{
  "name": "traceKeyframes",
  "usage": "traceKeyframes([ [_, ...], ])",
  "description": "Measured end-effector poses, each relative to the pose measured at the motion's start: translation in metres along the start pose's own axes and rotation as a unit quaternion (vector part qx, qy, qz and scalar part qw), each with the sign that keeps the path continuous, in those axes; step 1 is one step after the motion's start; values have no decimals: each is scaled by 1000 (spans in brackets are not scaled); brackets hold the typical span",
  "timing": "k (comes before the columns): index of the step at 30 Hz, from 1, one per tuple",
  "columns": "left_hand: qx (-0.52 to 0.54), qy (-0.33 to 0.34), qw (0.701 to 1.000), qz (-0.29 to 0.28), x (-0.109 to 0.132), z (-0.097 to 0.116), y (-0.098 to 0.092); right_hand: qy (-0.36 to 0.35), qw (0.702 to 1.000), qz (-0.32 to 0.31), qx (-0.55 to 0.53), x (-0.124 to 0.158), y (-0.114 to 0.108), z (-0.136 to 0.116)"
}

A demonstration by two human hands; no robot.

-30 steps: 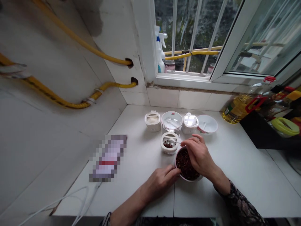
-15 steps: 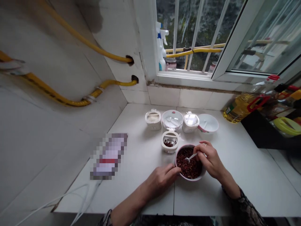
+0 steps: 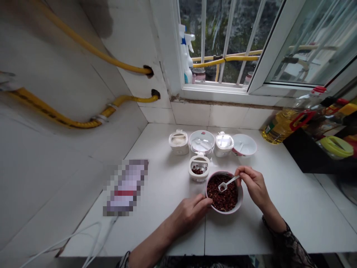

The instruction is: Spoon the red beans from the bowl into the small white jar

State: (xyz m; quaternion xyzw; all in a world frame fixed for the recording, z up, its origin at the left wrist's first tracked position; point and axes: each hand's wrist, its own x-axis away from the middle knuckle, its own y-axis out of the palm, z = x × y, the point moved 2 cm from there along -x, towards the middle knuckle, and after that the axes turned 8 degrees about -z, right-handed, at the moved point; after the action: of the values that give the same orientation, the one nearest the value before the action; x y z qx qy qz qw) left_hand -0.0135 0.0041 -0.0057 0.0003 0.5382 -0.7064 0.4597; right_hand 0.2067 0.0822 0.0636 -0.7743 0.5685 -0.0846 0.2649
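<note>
A pink-rimmed bowl [image 3: 239, 200] full of dark red peppercorns sits on the white counter in front of me. My left hand [image 3: 191, 212] grips its near-left rim. My right hand [image 3: 252, 183] pinches the handle of a small white spoon [image 3: 226, 184], whose scoop hangs just over the peppercorns. Just behind the bowl stands a small white spice jar [image 3: 198, 168] with its lid flipped back and a few peppercorns inside.
Behind the jar are two closed white spice jars [image 3: 178, 141] [image 3: 223, 143] and a white bowl [image 3: 244, 144]. An oil bottle [image 3: 287, 123] and other bottles stand at the right by a black appliance. A pixelated packet [image 3: 125, 186] and white cables [image 3: 75, 242] lie left.
My right hand has drawn the spoon back from the open jar to over the bowl. My left hand has stayed on the bowl's rim.
</note>
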Motion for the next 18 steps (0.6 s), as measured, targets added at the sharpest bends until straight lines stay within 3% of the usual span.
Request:
traceKeyframes([
  [12, -5, 4, 1000, 10, -2, 1, -2, -70, 993, -10, 97, 0, 2, 4],
  [18, -11, 9, 1000, 13, -4, 2, -4, -48, 995, -6, 84, 0, 2, 6],
])
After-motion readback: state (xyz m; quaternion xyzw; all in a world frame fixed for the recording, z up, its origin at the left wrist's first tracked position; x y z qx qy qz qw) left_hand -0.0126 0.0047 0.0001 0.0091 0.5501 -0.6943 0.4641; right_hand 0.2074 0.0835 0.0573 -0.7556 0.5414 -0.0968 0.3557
